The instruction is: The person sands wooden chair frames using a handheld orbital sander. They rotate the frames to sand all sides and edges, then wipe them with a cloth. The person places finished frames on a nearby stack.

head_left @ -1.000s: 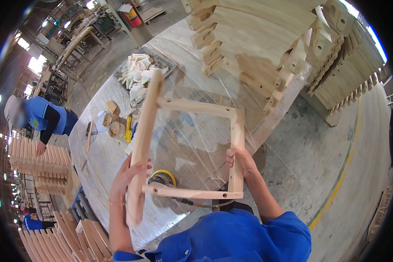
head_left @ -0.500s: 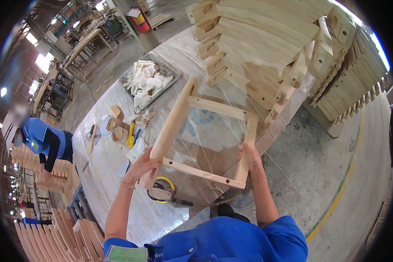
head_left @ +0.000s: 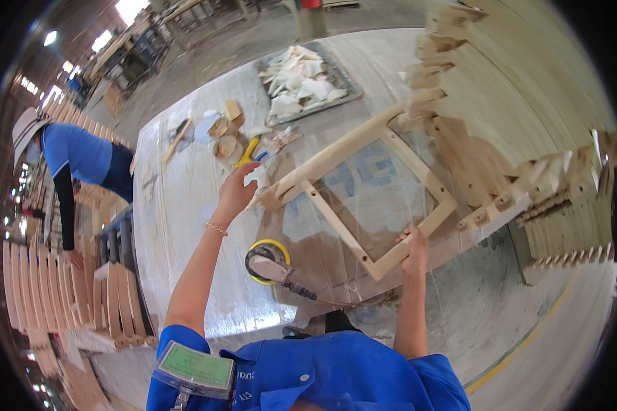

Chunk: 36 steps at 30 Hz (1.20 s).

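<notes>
The person wears a bright blue short-sleeved shirt [head_left: 336, 373]. At 7 o'clock of the picture a clear badge holder [head_left: 195, 370] with a green card hangs on the chest. A thin gold bracelet [head_left: 216, 229] circles the left wrist.

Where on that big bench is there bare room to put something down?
Bare bench runs between the left hand and the bench's left edge, below the small clutter. Crowded: the wooden frame, the yellow sander, the tray of scraps and the stacked parts.
</notes>
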### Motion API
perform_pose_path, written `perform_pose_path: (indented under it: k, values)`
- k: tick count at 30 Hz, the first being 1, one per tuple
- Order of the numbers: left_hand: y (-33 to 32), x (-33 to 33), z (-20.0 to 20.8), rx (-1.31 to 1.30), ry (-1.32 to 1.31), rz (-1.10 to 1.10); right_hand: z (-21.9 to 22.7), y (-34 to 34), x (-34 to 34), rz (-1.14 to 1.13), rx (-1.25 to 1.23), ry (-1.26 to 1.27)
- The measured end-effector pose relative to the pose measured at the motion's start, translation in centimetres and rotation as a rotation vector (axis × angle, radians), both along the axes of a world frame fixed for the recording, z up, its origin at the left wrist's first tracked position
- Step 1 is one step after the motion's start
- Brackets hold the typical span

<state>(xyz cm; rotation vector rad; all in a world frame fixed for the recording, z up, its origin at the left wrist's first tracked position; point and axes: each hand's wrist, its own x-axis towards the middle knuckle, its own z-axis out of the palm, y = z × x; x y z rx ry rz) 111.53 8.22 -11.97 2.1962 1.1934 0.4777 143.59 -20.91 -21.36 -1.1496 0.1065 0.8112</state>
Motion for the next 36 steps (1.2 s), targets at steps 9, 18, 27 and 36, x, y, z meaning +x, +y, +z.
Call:
perform_pose_path:
  k: [9,18,27,36]
  values:
    - [-1.4,-2.1,-7.9,0.553,0.376,-0.067,0.4,-0.3,1.7,-0.003,-0.091,-0.048]
    - [7.7,-0.1,-8.0,0.742,0.549,0.244,-1.1,-0.4,1.2,0.062,-0.172,-0.149]
    - [-3.9,-5.3,-3.6,0.349,0.251,0.345,4.4,-2.2,3.0,0.878,-0.851,-0.868]
    - [-23.5,-25.7,-3.6,0.32,-0.253,1.058,10.5,5.9,-16.0,1.281,-0.118,-0.908]
